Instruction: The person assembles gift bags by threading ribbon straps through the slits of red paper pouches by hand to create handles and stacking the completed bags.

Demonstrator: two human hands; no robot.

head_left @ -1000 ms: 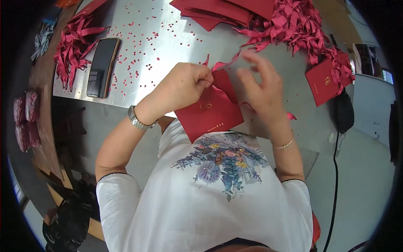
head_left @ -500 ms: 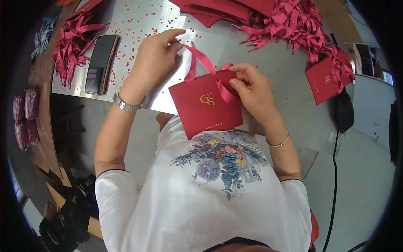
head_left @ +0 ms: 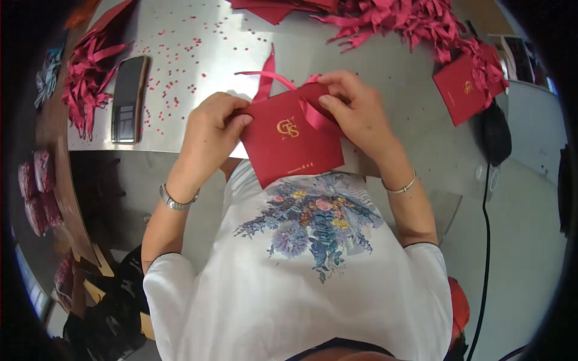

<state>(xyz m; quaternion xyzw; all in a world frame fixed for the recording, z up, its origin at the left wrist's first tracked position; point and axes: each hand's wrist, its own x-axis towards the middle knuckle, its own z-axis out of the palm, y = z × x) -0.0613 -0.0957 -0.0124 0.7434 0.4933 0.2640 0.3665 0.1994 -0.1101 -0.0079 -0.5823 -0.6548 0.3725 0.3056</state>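
At frame centre, holds a nearly square red bag between both hands: pinches its upper-left edge with the left hand, its upper-right corner with the right hand. Slants its top edge up rightward. Has pink ribbon above that edge, nearer the left hand. Shows gold lettering and 1 smaller printed line below.

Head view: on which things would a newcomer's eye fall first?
The red bag near the centre, held by the left hand and right hand, probably comes first. Just below it, the colourful flower print on the white shirt stands out. The heap of pinkish-red ribbons at the top, right of centre, is also striking.
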